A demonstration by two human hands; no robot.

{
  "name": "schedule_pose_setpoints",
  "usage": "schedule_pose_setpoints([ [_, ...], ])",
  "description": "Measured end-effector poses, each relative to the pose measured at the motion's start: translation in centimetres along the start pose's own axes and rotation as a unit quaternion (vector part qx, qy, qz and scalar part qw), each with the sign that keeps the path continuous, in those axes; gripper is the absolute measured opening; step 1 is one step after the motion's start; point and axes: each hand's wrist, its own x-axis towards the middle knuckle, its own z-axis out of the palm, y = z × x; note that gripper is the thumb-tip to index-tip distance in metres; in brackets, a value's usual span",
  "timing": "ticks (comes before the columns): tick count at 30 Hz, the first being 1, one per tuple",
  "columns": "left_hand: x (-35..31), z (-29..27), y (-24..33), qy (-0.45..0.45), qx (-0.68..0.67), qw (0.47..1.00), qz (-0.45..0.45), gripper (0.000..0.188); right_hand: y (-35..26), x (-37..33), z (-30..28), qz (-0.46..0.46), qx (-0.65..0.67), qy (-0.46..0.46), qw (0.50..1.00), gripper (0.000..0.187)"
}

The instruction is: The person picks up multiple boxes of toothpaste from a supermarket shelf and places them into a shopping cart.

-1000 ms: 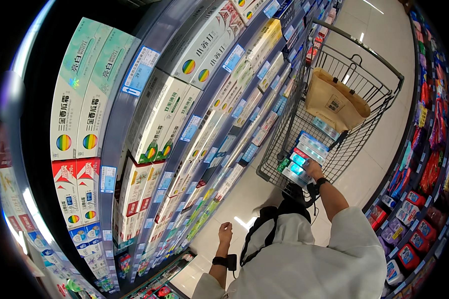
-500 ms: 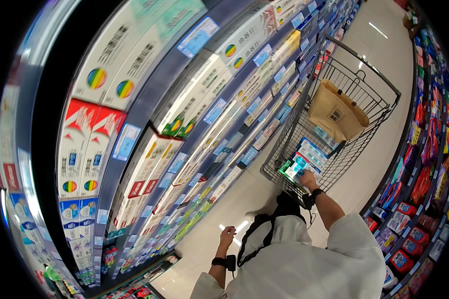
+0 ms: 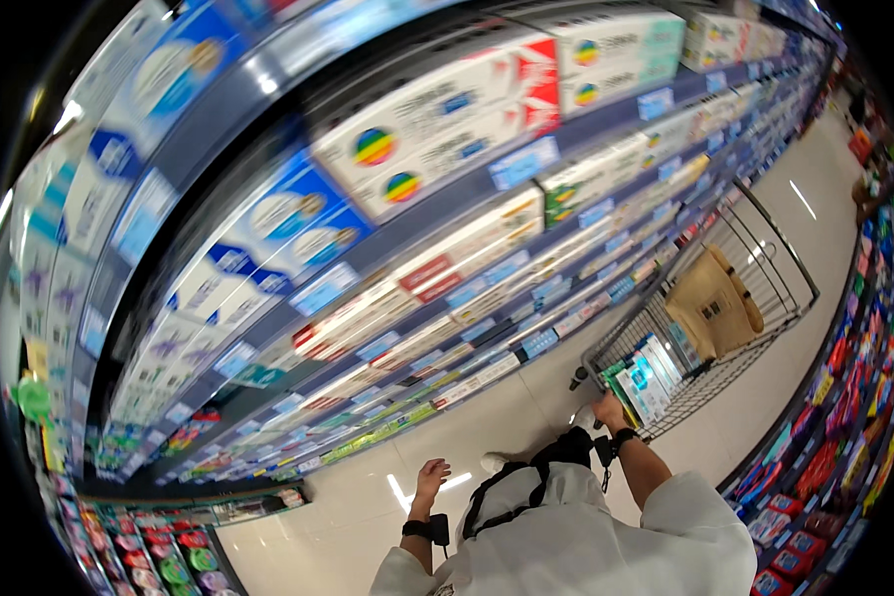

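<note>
Steering wire cart [image 3: 765, 288] along shelf aisle [image 3: 487, 179], right hand [image 3: 609, 412] clenched on cart handle [image 3: 591, 382] for control, left hand [image 3: 431, 480] hanging loose, open, grasping nothing, boxes [image 3: 651, 377] riding in basket.

Shop aisle under bright ceiling light. Pale glossy floor [image 3: 526, 417] running between two long shelving runs, streaked with white glare. On the left, tall dark shelves [image 3: 447, 214] stacked with white, blue and red boxes, small price labels along each edge. On the right, lower shelves [image 3: 844, 437] crowded with red and multicoloured packets. Blurred throughout.
</note>
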Motion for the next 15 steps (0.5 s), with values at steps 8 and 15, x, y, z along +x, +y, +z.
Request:
schedule_pose_setpoints([
  [8, -0.9, -10.1, -5.8, 0.041, -0.088, 0.994, 0.051, 0.027, -11.1, -5.1, 2.9, -0.150, 0.109, -0.032, 0.982, 0.036],
  [15, -2.1, -14.9, -2.6, 0.104, -0.097, 0.981, 0.134, 0.028, -26.5, -10.8, 5.3, -0.312, 0.129, -0.159, 0.928, 0.032],
])
